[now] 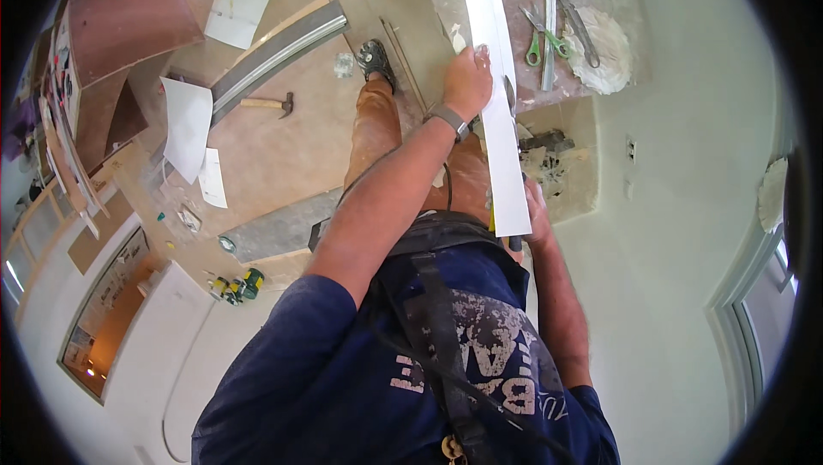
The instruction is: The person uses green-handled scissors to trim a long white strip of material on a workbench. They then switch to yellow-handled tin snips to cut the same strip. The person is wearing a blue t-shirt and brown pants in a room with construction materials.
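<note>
A long white strip (501, 139) runs from the top of the view down to my waist. My left hand (469, 84) wears a watch on its wrist and is closed on the strip's left edge. At the strip's lower right edge is my right hand (537, 212), close to my belt; its fingers are mostly hidden behind the strip, so I cannot tell their grip. A dark tool handle (515, 245) shows just below that hand. A narrow grey blade-like piece (510, 93) peeks out along the strip's right edge, across from my left hand.
On the dusty work surface (531, 92) lie green-handled scissors (543, 39), a metal strip (549, 45), a long grey tool (579, 30) and a white plaster patch (604, 54). A hammer (270, 105), metal channel (291, 49), white sheets (187, 126) and drills (237, 287) are on the left.
</note>
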Motion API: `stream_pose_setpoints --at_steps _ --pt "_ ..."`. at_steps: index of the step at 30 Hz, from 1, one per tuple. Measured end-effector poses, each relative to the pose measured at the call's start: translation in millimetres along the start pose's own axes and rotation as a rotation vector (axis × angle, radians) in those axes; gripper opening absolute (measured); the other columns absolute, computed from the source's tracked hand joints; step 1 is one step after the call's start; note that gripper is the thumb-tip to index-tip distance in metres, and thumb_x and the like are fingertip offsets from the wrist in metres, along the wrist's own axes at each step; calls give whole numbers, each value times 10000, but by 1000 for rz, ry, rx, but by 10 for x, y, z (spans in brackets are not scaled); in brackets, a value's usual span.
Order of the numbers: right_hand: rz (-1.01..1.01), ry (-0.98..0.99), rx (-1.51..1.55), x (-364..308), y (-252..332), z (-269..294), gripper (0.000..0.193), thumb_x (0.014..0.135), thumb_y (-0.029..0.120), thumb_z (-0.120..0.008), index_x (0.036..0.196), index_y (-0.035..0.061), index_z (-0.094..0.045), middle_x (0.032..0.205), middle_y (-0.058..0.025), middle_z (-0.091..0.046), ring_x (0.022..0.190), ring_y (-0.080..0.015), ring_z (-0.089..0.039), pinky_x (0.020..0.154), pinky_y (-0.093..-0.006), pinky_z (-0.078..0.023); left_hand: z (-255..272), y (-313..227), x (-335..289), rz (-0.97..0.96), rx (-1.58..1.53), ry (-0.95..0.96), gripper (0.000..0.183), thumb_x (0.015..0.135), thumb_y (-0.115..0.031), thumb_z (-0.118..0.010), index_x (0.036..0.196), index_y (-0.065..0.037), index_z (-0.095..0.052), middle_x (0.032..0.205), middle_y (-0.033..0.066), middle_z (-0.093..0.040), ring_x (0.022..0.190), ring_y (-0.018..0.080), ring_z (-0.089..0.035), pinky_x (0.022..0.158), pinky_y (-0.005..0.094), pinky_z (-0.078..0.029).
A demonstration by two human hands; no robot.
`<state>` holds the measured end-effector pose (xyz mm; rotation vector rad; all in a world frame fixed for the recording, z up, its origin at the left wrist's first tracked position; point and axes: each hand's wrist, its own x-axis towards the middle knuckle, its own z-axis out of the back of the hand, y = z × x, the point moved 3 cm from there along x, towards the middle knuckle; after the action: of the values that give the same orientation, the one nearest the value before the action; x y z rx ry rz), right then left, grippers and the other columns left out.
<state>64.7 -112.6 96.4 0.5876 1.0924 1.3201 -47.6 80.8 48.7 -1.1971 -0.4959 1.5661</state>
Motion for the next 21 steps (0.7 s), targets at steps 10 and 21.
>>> stream_pose_setpoints --at_steps 10,21 --pt "-34 -98 -123 -78 -54 -90 308 855 212 -391 1047 -4 -497 1009 -154 -501 916 -267 -478 794 -350 -391 -53 122 21 -42 23 -50 338 860 -255 -381 723 40 -472 684 253 -509 660 417 -479 607 442 -372" --pt "-688 -12 531 153 74 108 400 808 298 -434 1081 9 -481 1009 -134 -477 965 -212 -428 863 -302 -312 -39 29 45 -23 50 -54 324 850 -245 -392 730 42 -481 681 254 -516 662 414 -493 608 451 -375"
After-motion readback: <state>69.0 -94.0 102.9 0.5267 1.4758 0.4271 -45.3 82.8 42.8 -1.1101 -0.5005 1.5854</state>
